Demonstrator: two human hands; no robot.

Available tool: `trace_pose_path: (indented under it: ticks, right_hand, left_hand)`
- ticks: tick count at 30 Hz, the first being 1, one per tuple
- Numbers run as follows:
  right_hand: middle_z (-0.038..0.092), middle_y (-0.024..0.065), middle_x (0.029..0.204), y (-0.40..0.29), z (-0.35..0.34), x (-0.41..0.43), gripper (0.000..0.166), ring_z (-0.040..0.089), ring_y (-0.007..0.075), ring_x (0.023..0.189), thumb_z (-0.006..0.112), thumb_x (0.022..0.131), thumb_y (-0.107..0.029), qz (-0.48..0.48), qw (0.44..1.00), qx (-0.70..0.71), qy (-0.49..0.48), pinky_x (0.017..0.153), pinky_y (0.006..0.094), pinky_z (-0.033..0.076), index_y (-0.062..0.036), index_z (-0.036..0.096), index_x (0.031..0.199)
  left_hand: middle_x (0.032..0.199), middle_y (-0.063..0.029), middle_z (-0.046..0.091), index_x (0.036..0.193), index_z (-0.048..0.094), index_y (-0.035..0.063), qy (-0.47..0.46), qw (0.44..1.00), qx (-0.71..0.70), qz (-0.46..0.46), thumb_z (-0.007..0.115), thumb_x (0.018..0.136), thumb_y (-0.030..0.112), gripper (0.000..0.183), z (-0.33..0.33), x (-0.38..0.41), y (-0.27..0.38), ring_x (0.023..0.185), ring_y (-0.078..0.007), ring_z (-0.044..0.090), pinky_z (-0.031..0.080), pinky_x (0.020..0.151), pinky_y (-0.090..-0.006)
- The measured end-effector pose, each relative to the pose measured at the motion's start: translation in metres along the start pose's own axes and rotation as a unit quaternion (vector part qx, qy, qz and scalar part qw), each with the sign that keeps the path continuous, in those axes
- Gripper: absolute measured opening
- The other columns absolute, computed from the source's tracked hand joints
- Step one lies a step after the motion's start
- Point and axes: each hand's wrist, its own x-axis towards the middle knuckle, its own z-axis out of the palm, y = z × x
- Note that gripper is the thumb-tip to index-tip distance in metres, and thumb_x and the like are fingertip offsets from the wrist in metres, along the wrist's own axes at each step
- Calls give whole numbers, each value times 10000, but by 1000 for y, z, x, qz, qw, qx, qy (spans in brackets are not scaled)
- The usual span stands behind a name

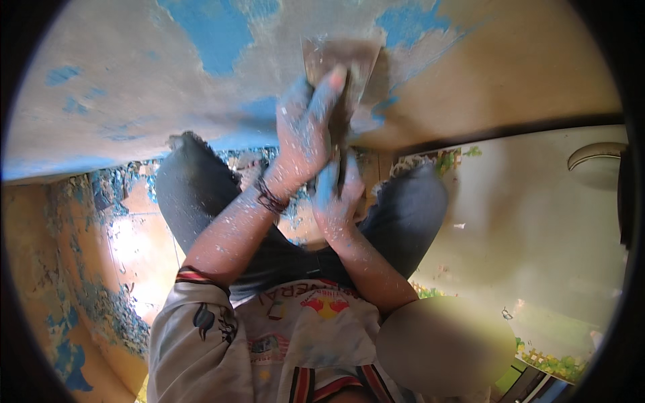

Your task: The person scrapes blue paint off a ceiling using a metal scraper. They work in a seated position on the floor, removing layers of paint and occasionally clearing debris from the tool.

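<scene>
A wide-bladed scraper (342,53) lies with its blade against the wall (272,55), where blue paint patches (214,38) border grey scraped areas. My left hand (305,126) grips the tool near the blade, one fingertip pressed along it. Lower down, my right hand (340,196) is closed around the handle end, which is partly hidden by the fingers. Pale and blue flecks cover both hands and forearms. Around my left wrist sits a dark cord bracelet (271,195). The hands and tool are slightly blurred.
My bent knees (189,186) flank my arms close to the wall. Blue paint flakes (113,307) litter the tiled floor (143,242) and its left edge. To the right stands a pale panel (504,216) with a curved handle (597,151) and plant-and-fence decals (549,360).
</scene>
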Motion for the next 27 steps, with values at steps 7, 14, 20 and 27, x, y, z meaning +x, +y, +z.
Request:
trace_pose_path:
  ticks: [7, 14, 20, 27]
  right_hand:
    - [618, 188, 744, -10, -1, -3, 236, 654, 254, 708, 528, 902, -136, -9, 1000, -15, -3, 583, 340, 466, 38, 546, 1061]
    - [611, 165, 702, 4, 1, -1, 261, 644, 281, 650, 541, 908, -182, -20, 999, -19, -28, 560, 340, 465, 23, 551, 1070]
    - [635, 155, 797, -2, 4, -15, 279, 628, 216, 720, 538, 918, -199, 129, 987, 76, -52, 627, 344, 478, 28, 543, 1079]
    - [599, 193, 741, -11, 13, 6, 203, 599, 329, 649, 532, 903, -160, 0, 999, 31, -8, 589, 371, 460, 23, 543, 989]
  left_hand:
    - [766, 26, 585, 1003, 597, -9, 9, 997, -79, 5, 567, 919, 246, 269, 1, -7, -5, 688, -46, 483, 415, 589, -225]
    - [806, 3, 621, 980, 618, -20, 35, 991, -125, 16, 570, 916, 261, 292, -1, -2, -15, 720, -52, 484, 435, 658, -227]
    - [649, -43, 560, 896, 558, 13, 0, 999, -28, 35, 608, 878, 376, 367, -12, -4, -15, 491, -101, 524, 438, 446, -240]
    - [613, -34, 544, 829, 547, 24, 12, 998, -47, 33, 595, 886, 378, 362, -7, 5, 2, 471, -102, 509, 422, 434, -247]
